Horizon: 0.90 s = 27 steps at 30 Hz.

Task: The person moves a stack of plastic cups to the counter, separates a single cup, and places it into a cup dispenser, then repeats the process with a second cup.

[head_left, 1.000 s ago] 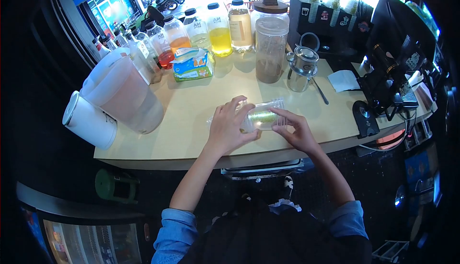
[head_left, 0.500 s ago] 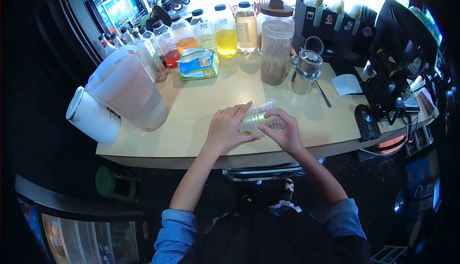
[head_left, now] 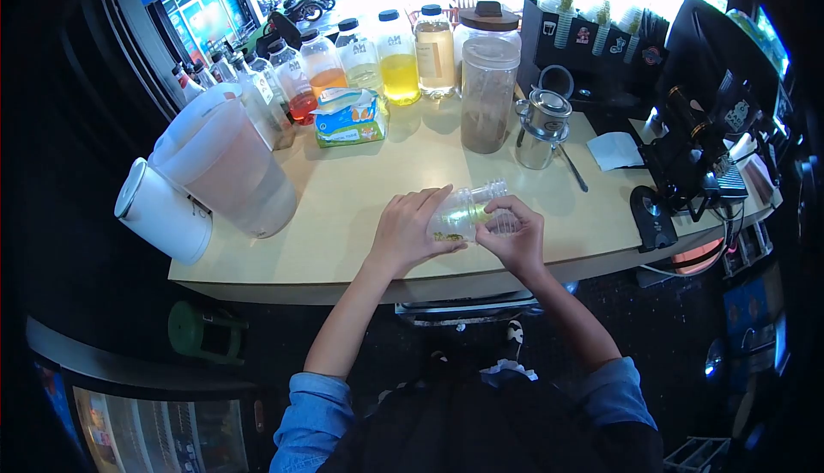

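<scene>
Two hands grip a clear plastic cup [head_left: 463, 213] tipped on its side over a wooden counter [head_left: 360, 190].

The left hand [head_left: 403, 233] wraps the cup's base end; the right hand [head_left: 513, 237] pinches its rim end. The cup sits in front of a tall jar of brown powder [head_left: 487, 95], with a steel pitcher [head_left: 541, 125] just right of the jar.

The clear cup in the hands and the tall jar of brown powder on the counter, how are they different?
The clear cup lies tilted on its side, gripped by the left hand and right hand; the tall jar stands upright, untouched. The clear cup holds a little yellow-green stuff; the tall jar is under half full of brown powder. The tall jar has a lid; none shows on the clear cup. Both are see-through.
</scene>
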Motion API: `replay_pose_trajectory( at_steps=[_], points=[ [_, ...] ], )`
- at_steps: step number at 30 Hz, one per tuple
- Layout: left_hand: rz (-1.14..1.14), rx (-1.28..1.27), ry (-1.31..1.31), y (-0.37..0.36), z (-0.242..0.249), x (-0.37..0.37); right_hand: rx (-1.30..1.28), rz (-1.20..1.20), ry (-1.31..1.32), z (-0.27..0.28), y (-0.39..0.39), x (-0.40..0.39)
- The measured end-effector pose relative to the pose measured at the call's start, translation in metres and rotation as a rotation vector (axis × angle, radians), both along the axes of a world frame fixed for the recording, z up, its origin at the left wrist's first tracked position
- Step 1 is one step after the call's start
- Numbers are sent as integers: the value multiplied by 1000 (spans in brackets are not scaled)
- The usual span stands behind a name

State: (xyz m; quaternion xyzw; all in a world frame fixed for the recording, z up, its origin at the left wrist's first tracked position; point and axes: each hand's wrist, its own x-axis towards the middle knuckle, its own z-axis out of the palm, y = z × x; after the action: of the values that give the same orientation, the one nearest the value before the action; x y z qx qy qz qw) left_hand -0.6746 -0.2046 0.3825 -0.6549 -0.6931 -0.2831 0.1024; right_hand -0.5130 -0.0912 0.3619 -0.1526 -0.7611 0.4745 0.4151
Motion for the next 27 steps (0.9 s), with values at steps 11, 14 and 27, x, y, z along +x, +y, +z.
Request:
replay_pose_trajectory(
  at_steps=[11,14,27],
  points=[
    [-59,7,-58,5,-5,-1,8,-98,76,2,0,5],
    [-74,5,-85,6,-6,-4,25,-109,36,3,2,7],
    [-169,-300,-589,-2,14,-25,-4,27,89,20,31,25]
  ],
)
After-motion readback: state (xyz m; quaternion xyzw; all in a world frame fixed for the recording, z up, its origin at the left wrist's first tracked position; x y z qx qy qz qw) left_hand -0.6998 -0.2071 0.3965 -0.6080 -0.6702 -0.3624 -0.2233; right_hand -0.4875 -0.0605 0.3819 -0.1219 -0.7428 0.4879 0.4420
